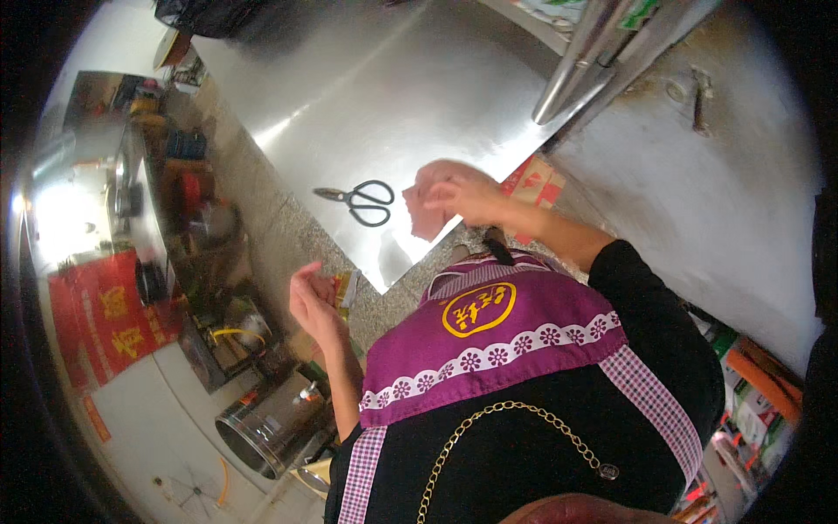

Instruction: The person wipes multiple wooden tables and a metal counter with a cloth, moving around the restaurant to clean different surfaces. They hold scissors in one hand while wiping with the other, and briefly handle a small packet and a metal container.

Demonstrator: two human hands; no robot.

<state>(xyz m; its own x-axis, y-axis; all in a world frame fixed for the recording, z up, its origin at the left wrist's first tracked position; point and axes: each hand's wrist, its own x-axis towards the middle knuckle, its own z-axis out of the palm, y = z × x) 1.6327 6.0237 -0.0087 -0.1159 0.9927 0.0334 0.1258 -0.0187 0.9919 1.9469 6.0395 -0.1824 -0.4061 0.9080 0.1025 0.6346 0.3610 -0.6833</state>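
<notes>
My right hand (466,198) is over a flat, pinkish-brown piece (425,219) with a ragged edge, at the near edge of a shiny metal tabletop (366,124). Its fingers are bent and touch the piece or sit just above it; blur hides whether they grip it, and what it is made of. To the left of the piece lie scissors (368,203) with black loop handles, blades pointing left. My left hand (313,298) is in the air, left of the table's near corner, with fingers loosely bent and nothing seen in it.
Metal tubes (576,65) stand along the table's right side. A black bag-like thing (203,16) is at the far left. A red and tan cardboard piece (533,187) is beyond the right edge. Lower left are a steel cylinder (275,426) and a counter with a red printed cover (108,314).
</notes>
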